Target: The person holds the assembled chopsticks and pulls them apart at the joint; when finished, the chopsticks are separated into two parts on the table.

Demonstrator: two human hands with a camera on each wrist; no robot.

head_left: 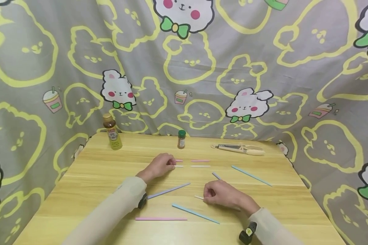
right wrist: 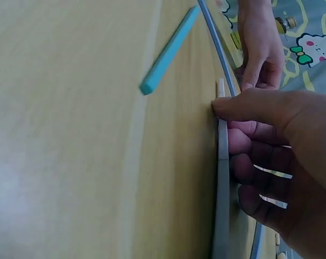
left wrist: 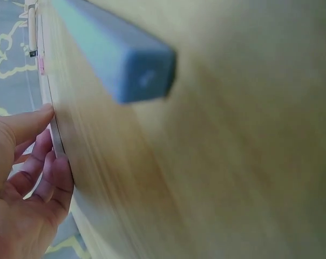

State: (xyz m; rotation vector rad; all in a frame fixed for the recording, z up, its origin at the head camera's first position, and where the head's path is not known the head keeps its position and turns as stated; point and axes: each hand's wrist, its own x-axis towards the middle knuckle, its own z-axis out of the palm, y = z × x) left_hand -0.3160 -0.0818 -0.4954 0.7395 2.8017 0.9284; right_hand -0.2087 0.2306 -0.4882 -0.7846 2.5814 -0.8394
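Note:
My left hand (head_left: 160,165) is at the back middle of the table, its thumb and fingertips pinching a white chopstick (head_left: 178,166); the hand covers part of it. A pink chopstick (head_left: 179,160) lies just behind, also partly covered. To their right lie the ends of another pink chopstick (head_left: 200,160) and a white one (head_left: 200,166). My right hand (head_left: 224,193) pinches a pale chopstick (right wrist: 223,140) low over the wood, thumb on one side and fingers on the other. A purple chopstick (head_left: 216,175) is partly hidden behind this hand.
Loose on the table (head_left: 110,234) are a purple chopstick (head_left: 169,191), two blue chopsticks (head_left: 196,213) (head_left: 251,175) and a pink chopstick (head_left: 161,218). Along the back stand a sauce bottle (head_left: 112,134) and a green-capped spice jar (head_left: 181,140); tongs (head_left: 239,149) lie to their right. A patterned curtain (head_left: 196,68) hangs behind.

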